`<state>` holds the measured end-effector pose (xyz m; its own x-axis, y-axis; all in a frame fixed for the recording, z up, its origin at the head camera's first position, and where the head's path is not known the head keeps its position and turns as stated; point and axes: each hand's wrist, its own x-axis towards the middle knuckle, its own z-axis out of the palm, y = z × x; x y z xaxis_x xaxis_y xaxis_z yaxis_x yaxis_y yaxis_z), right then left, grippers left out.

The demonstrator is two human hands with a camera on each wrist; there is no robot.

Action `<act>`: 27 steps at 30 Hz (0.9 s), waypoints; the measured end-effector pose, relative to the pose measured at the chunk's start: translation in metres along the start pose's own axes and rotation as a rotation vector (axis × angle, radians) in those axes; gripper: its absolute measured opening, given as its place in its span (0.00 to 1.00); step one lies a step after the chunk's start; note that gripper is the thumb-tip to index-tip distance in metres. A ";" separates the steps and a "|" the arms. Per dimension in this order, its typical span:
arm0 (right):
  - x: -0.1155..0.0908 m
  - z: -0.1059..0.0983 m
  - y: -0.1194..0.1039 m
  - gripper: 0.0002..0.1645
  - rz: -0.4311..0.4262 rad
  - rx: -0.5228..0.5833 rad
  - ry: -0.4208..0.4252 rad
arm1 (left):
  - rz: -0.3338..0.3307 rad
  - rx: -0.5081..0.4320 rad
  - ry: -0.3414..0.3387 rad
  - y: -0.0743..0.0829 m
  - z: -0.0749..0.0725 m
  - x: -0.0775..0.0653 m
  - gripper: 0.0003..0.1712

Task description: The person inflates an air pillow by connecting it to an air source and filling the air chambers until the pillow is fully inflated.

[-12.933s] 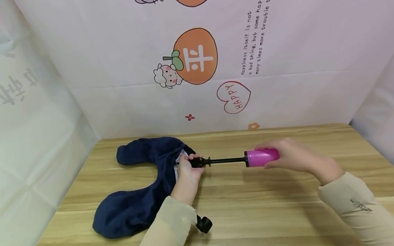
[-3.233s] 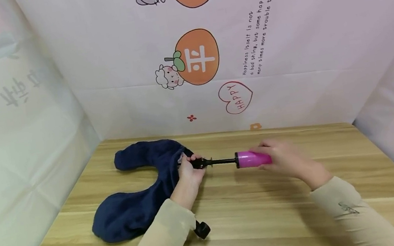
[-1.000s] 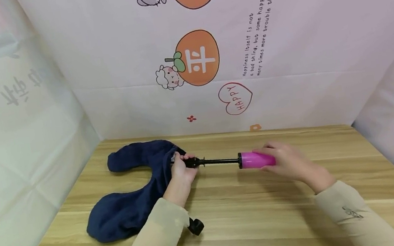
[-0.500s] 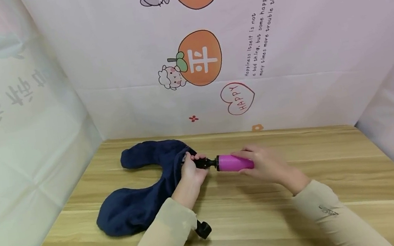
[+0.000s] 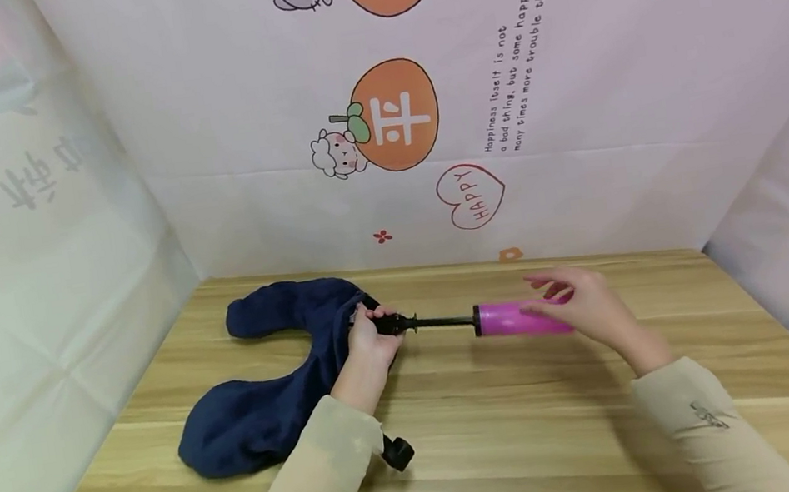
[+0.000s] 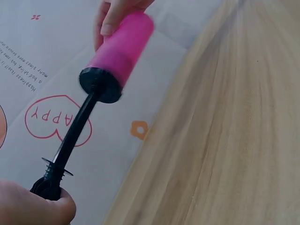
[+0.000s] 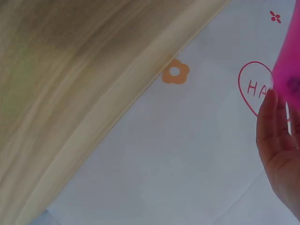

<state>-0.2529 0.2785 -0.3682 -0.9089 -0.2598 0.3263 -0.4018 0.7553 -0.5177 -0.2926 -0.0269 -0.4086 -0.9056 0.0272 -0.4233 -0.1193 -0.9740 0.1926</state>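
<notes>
A navy U-shaped neck pillow [image 5: 238, 423] lies on the table's left side. At its right curve my left hand [image 5: 371, 346] grips the black nozzle end of a hand pump, against the pillow; the nozzle's tip is hidden. The pump's black rod [image 5: 443, 322] shows between that end and the pink barrel [image 5: 502, 320], which points right. My right hand [image 5: 593, 310] is at the barrel's far end, thumb across its near side, fingers loosened and raised along its upper edge. In the right wrist view its fingers [image 7: 269, 117] look fairly straight beside the pink barrel.
The wood-grain table [image 5: 543, 444] meets a printed white cloth wall [image 5: 248, 224] at the back, with more cloth at both sides. A small black piece [image 5: 397, 452] juts out beside my left sleeve.
The barrel, slid up close to my left hand half a second ago, is drawn back right, baring the rod again. My right hand's fingers have loosened from it. My left hand keeps its grip.
</notes>
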 end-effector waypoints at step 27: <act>0.004 0.030 -0.028 0.39 0.031 0.654 -0.066 | -0.064 -0.128 -0.023 -0.008 0.008 -0.008 0.27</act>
<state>-0.2488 0.2386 -0.3760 -0.9179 -0.2954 0.2650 -0.3412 0.2468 -0.9070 -0.2878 -0.0179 -0.3991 -0.9069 0.0941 -0.4108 -0.1259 -0.9907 0.0510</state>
